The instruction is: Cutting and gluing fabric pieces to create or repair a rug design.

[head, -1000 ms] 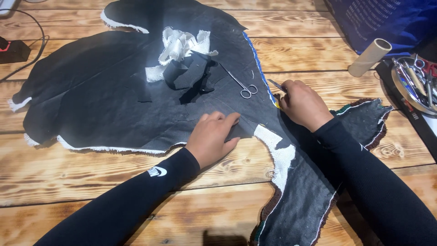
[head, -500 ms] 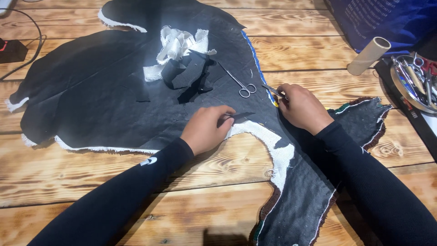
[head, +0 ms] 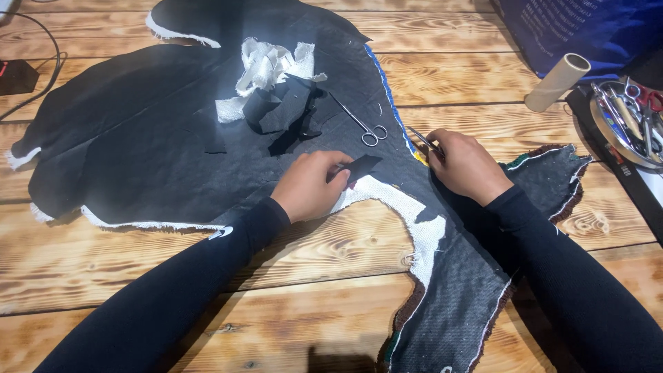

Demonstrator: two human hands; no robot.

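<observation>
A large black-backed rug piece [head: 152, 145] with white woven and coloured fringe edges lies face down on a wooden table [head: 290, 276]. My left hand [head: 307, 185] pinches a small black flap of backing [head: 360, 166], lifting it off the white weave [head: 407, 214]. My right hand [head: 466, 164] grips a thin metal tool [head: 420, 138] with its point at the rug's blue edge. A pair of small steel scissors [head: 364, 126] lies on the rug just beyond both hands. A heap of white and black scraps [head: 273, 86] sits farther back.
A cardboard tube [head: 558, 81] lies at the right rear beside a blue bag [head: 573, 31]. A round metal tray [head: 625, 124] with several tools stands at the right edge. A black cable and small box [head: 17, 76] are at the far left.
My left hand moved up and right from lying flat on the rug to pinching and peeling a black flap, exposing more white weave. My right hand stayed in place.
</observation>
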